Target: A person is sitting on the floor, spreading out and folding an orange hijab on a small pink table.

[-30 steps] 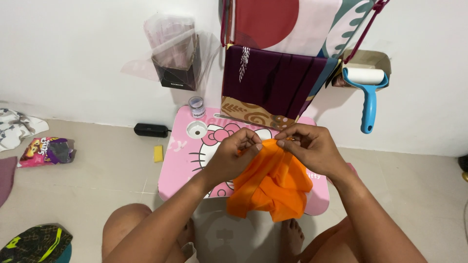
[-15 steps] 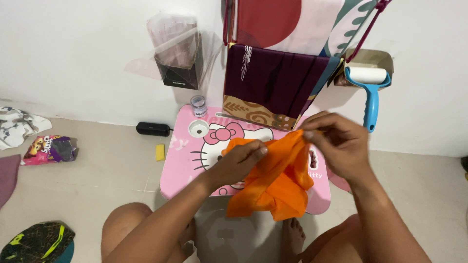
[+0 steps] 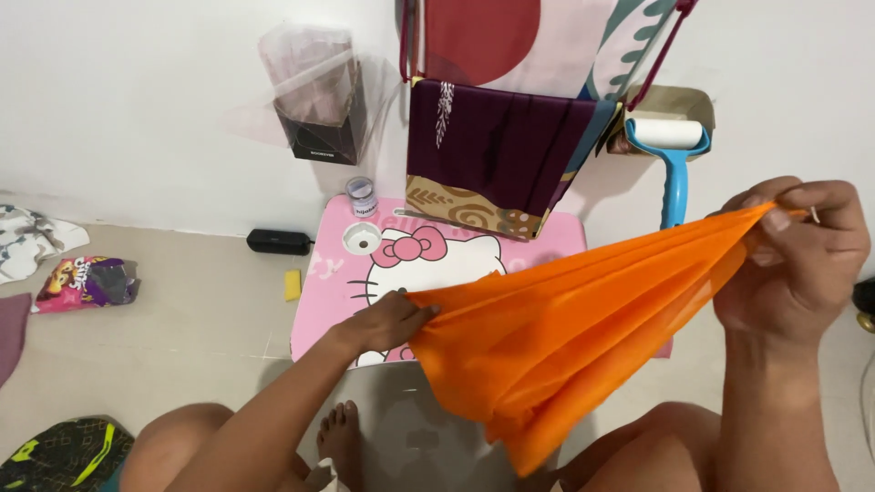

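A sheer orange cloth (image 3: 565, 337) is stretched out between both hands, which marks the spreading step of the work: the fabric fans in long soft pleats from one pinched point to the other and sags in a loose fold below them, over the person's lap. It looks thin, light and slightly translucent, so my judgement is that the next move calls for an even pull and a firm grip on the edge, lest the slippery weave slide out. Beneath and beyond the left hand lies the pink surface (image 3: 556, 239), a small smooth plastic tabletop with a cartoon cat face and a round cup hole. Past it, against the white wall, hangs folded maroon fabric (image 3: 492, 146) with a tan patterned border. Up beyond the right hand stands a blue-handled lint roller (image 3: 673, 159), its white drum matte. The right hand (image 3: 793, 260) is closed, thumb and fingers clamped on the cloth's raised corner. The left hand (image 3: 387, 321) is closed too, pinching the lower corner just above the surface.
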